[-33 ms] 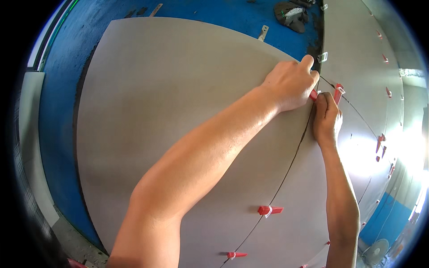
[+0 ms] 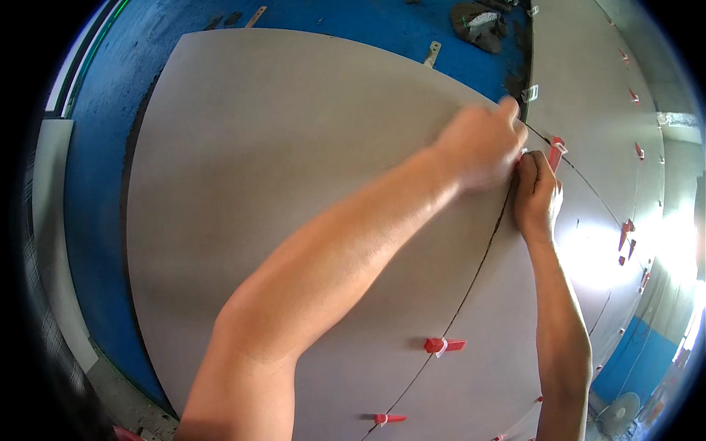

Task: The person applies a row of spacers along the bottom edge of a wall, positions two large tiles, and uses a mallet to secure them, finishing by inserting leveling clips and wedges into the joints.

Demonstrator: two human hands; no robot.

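Against a large grey tile [image 2: 294,132] on the wall, my left hand [image 2: 482,143] is closed at the upper right edge, smeared by motion. Whatever sits in its curled fingers is hidden. Just below and to the right, my right hand [image 2: 538,195] pinches a red levelling wedge [image 2: 519,161] at the seam between two tiles. Only a small bit of that wedge shows, beside a white clip [image 2: 524,151]. Another red wedge [image 2: 557,152] stands in a white clip right behind my right fingers.
Lower on the seam sit two red wedges [image 2: 444,345] [image 2: 390,419] in clips. Metal brackets [image 2: 432,55] stick out above the tile's top edge. Blue wall [image 2: 368,22] with dark mortar lumps [image 2: 478,28] lies above. A fan [image 2: 621,414] stands at the lower right.
My left hand has shifted slightly down and right, and is now blurred. Less of the red wedge shows between my hands. My right hand has barely moved.
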